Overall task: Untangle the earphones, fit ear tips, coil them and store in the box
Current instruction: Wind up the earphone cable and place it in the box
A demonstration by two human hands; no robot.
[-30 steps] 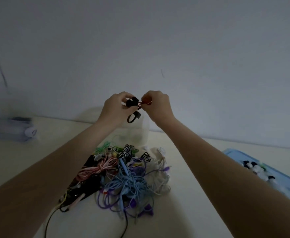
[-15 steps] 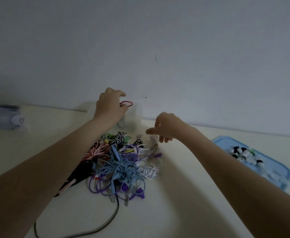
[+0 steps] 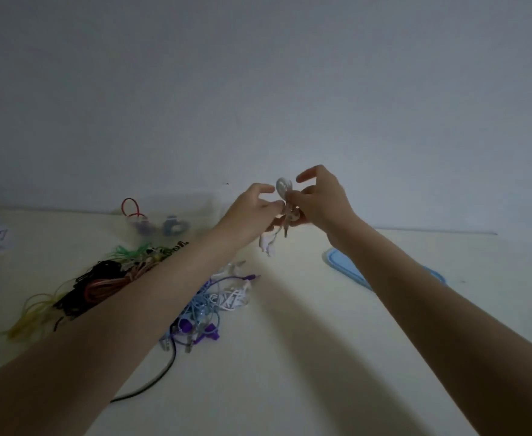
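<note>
Dim room, plain grey wall behind, pale cream surface point(image 3: 289, 357) w/ everything on it. Landmark: the tangled pile point(image 3: 151, 287) of coloured earphones. Both hands are raised beyond the pile's far-right side, meeting on a white earphone set point(image 3: 285, 202). Left hand point(image 3: 252, 212) pinches the cable w/ thumb + fingers curled on it; right hand point(image 3: 321, 199) grips the same bundle, index lifted free, a small loop standing up between them, buds dangling below. Clear box point(image 3: 154, 225) sits just behind the pile, a red loop poking out of it. Blue tray point(image 3: 349, 269) lies right of the pile, partly hidden by the right forearm.

Step, prob.: untangling/sorting out this white set, pre-coil. Next move likely needs teasing the loop open w/o yanking, then checking the buds for tips; can't tell if tips are fitted.
</note>
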